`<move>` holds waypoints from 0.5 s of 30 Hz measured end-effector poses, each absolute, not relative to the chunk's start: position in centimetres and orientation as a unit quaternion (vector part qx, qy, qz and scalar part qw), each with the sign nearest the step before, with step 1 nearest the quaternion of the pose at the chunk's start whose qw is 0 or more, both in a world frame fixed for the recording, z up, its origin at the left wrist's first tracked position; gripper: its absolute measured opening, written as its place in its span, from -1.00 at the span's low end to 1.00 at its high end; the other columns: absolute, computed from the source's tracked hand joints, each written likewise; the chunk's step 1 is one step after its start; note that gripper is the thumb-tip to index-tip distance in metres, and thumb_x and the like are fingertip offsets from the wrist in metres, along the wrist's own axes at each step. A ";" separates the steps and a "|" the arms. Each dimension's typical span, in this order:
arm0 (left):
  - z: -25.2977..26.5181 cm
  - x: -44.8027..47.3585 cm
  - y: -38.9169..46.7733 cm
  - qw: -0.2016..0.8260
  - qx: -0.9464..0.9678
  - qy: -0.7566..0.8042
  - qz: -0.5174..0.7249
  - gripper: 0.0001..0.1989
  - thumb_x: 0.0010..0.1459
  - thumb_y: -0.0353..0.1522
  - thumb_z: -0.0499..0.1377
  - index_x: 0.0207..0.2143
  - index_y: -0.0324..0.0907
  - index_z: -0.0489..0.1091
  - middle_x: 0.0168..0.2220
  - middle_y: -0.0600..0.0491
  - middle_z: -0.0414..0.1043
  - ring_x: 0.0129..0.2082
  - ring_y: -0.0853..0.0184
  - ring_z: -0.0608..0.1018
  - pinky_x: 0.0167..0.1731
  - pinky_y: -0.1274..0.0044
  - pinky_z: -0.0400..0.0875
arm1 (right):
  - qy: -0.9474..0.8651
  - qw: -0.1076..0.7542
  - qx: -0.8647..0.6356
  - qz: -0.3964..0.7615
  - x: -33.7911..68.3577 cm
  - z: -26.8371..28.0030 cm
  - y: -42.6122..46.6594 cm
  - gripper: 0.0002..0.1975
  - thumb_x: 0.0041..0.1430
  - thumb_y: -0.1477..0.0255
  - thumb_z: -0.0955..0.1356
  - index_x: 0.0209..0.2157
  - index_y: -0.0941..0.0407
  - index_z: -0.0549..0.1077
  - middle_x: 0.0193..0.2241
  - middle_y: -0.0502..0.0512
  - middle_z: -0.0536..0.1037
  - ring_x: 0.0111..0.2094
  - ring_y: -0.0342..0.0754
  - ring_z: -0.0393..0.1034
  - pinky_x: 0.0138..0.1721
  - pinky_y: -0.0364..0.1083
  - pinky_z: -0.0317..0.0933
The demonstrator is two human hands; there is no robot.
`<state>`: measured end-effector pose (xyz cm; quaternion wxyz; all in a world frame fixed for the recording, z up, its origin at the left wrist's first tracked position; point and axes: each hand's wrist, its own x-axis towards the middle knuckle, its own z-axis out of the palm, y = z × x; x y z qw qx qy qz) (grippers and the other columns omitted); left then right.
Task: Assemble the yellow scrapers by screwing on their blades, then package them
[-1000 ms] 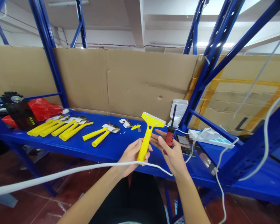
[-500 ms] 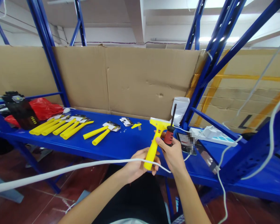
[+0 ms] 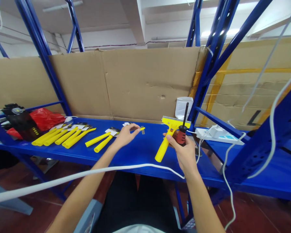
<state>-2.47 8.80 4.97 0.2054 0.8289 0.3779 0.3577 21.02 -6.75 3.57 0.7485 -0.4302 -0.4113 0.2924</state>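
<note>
A blue tabletop (image 3: 135, 155) is backed by a creased cardboard panel (image 3: 147, 77) and framed by perforated blue metal uprights (image 3: 203, 77). At right, another cardboard sheet (image 3: 264, 56) is crossed by orange tape (image 3: 218, 89). Overhead, the pale ceiling (image 3: 102, 16) is divided by a beam (image 3: 133, 19) and brightened by a strip light (image 3: 232, 32). Below, a dark red tiled floor (image 3: 269, 213) is seen.

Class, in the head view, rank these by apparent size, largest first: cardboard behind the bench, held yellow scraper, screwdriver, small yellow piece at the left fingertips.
1. Cardboard
2. Yellow scraper
3. Screwdriver, partly covered
4. Small yellow piece, judged by what shows
</note>
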 end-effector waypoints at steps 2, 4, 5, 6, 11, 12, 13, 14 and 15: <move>6.2 -2.4 12.6 0.103 0.839 0.477 0.240 -0.69 0.49 -0.26 0.24 0.13 -0.21 0.63 0.20 -0.21 0.70 0.21 0.08 0.70 0.27 0.34 0.51 | -0.411 0.751 -0.431 0.284 21.4 3.6 -6.7 -0.39 -0.11 0.05 0.78 -0.11 0.11 0.75 -0.14 0.26 0.82 -0.07 0.34 0.76 -0.07 0.25 0.69; 6.6 -2.3 15.4 0.073 0.824 0.526 0.195 -0.65 0.33 -0.26 0.39 0.09 -0.25 0.64 0.21 -0.32 0.68 0.27 -0.09 0.67 0.29 0.24 0.50 | -0.411 0.754 -0.431 0.278 21.8 3.5 -6.7 -0.38 -0.12 0.04 0.78 -0.10 0.10 0.76 -0.13 0.25 0.82 -0.07 0.34 0.77 -0.04 0.26 0.69; 6.5 -2.2 16.4 0.060 0.817 0.547 0.173 -0.61 0.26 -0.25 0.45 0.06 -0.25 0.65 0.20 -0.36 0.68 0.28 -0.17 0.66 0.29 0.20 0.50 | -0.411 0.755 -0.430 0.275 21.9 3.4 -6.7 -0.38 -0.12 0.04 0.78 -0.09 0.09 0.77 -0.12 0.25 0.83 -0.06 0.34 0.77 -0.01 0.27 0.69; 6.3 -2.1 17.2 0.048 0.811 0.562 0.154 -0.60 0.22 -0.23 0.48 0.04 -0.24 0.66 0.18 -0.38 0.68 0.29 -0.22 0.66 0.28 0.18 0.50 | -0.411 0.757 -0.429 0.271 22.1 3.3 -6.6 -0.38 -0.12 0.04 0.78 -0.09 0.09 0.77 -0.12 0.24 0.83 -0.05 0.34 0.77 0.02 0.28 0.69; 4.3 -2.6 18.7 0.008 0.799 0.591 0.112 -0.59 0.32 -0.17 0.41 0.10 -0.20 0.66 0.21 -0.36 0.68 0.30 -0.17 0.66 0.24 0.24 0.53 | -0.413 0.765 -0.397 0.293 22.6 2.8 -6.1 -0.39 -0.02 -0.02 0.75 -0.07 0.07 0.71 -0.12 0.23 0.82 -0.11 0.33 0.80 -0.05 0.28 0.72; 4.0 -2.9 18.8 0.003 0.798 0.591 0.114 -0.60 0.34 -0.17 0.39 0.12 -0.19 0.66 0.21 -0.34 0.68 0.30 -0.15 0.66 0.24 0.26 0.53 | -0.412 0.767 -0.388 0.301 22.6 2.8 -5.9 -0.39 0.03 -0.03 0.73 -0.05 0.06 0.70 -0.13 0.22 0.82 -0.13 0.32 0.80 -0.07 0.28 0.73; 3.8 -3.1 19.0 0.001 0.798 0.591 0.117 -0.61 0.36 -0.17 0.37 0.13 -0.19 0.66 0.21 -0.33 0.69 0.29 -0.13 0.66 0.22 0.28 0.53 | -0.411 0.769 -0.381 0.306 22.6 2.7 -5.8 -0.40 0.06 -0.04 0.72 -0.04 0.05 0.68 -0.14 0.21 0.81 -0.13 0.31 0.81 -0.08 0.27 0.74; 3.7 -3.3 19.1 0.001 0.798 0.590 0.122 -0.62 0.38 -0.18 0.35 0.14 -0.17 0.66 0.20 -0.30 0.69 0.28 -0.10 0.67 0.21 0.30 0.54 | -0.409 0.771 -0.378 0.309 22.5 2.6 -5.7 -0.40 0.08 -0.04 0.71 -0.03 0.05 0.67 -0.16 0.20 0.81 -0.12 0.31 0.81 -0.07 0.26 0.74; 3.6 -3.6 19.2 0.003 0.798 0.589 0.129 -0.62 0.39 -0.20 0.34 0.15 -0.16 0.66 0.20 -0.27 0.70 0.27 -0.06 0.67 0.20 0.33 0.54 | -0.407 0.772 -0.377 0.310 22.5 2.5 -5.5 -0.40 0.08 -0.04 0.71 -0.02 0.04 0.66 -0.17 0.19 0.81 -0.11 0.30 0.81 -0.06 0.26 0.74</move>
